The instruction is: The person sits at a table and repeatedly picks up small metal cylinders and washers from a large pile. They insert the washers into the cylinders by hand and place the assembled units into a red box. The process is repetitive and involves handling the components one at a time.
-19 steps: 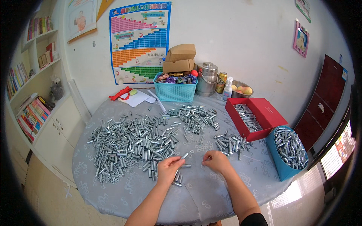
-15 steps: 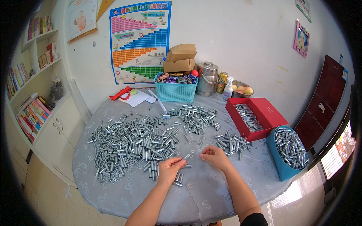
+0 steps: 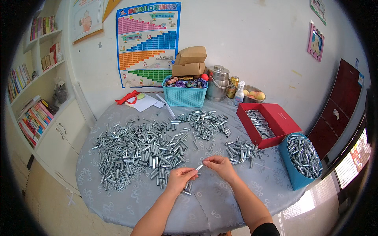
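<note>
My left hand (image 3: 182, 178) pinches a short, shiny metal bolt (image 3: 199, 167) slantwise above the front middle of the table. At the bolt's upper end, the closed fingertips of my right hand (image 3: 221, 167) meet it; whether a small part sits between them is too small to make out. Several loose metal sleeves (image 3: 186, 192) lie beside and partly under my left hand. To the left spreads a wide heap of silver sleeves (image 3: 143, 145), with small washers (image 3: 120, 184) at its near edge. Beyond my hands is a pile of thin metal bolts (image 3: 206, 122). A smaller pile of bolts with sleeves (image 3: 244, 152) lies to the right.
At the right stand an open red box (image 3: 251, 134) and a blue bin (image 3: 290, 170), both holding metal pieces. Along the back are a turquoise basket (image 3: 184, 97), a steel pot (image 3: 218, 84), a spray bottle (image 3: 238, 95) and a fruit bowl (image 3: 254, 100).
My right hand has moved left, so its fingertips meet the upper end of the bolt. My left hand has shifted slightly right, still pinching the bolt.
</note>
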